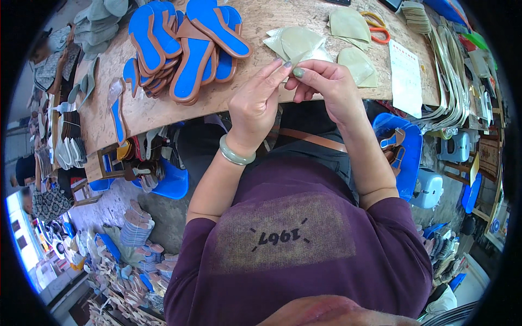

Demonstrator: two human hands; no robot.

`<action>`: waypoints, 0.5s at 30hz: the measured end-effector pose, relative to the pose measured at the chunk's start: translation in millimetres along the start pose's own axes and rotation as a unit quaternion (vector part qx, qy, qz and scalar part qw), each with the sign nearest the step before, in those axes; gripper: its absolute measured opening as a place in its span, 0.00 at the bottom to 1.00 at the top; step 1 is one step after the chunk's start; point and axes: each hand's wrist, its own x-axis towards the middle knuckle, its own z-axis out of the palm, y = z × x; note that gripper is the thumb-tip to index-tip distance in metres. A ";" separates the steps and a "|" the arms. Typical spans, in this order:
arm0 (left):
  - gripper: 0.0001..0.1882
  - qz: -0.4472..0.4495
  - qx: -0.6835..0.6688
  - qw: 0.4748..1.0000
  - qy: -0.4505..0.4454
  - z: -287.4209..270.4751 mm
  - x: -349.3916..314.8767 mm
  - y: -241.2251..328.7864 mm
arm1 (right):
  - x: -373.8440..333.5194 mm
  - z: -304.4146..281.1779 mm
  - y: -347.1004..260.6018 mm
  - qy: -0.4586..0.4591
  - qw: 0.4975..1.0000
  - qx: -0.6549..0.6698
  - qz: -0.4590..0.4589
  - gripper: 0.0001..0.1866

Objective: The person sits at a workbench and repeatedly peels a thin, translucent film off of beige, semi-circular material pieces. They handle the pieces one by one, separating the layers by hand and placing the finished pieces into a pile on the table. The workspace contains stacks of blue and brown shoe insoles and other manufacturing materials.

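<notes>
Close together at the table's front edge, my left hand and my right hand both have thumb and fingers pinched on a thin pale translucent piece. My fingers partly hide it. Just beyond my hands lies a fan of similar pale, rounded flat pieces. More of these form a small stack right of my right hand and another stack farther back. Left of my left hand are piled blue insoles with brown edging.
Orange-handled scissors and a white printed sheet lie on the wooden table at right, beside long pale strips. A single blue sole piece lies at left. Below the table stands a blue bin. Other people are at far left.
</notes>
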 end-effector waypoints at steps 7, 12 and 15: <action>0.11 -0.290 -0.398 0.870 -0.029 1.4 0.5 12.3 | 3.0 0.4 9.7 0.030 0.997 -0.032 -0.058 0.09; 0.11 -0.371 -0.427 0.823 -0.051 -1.3 5.3 9.3 | -3.0 4.6 19.8 0.039 0.993 -0.063 -0.094 0.08; 0.12 -0.423 -0.445 0.788 -0.043 -4.4 8.9 7.9 | -4.7 -3.4 27.0 0.023 0.994 0.012 -0.107 0.08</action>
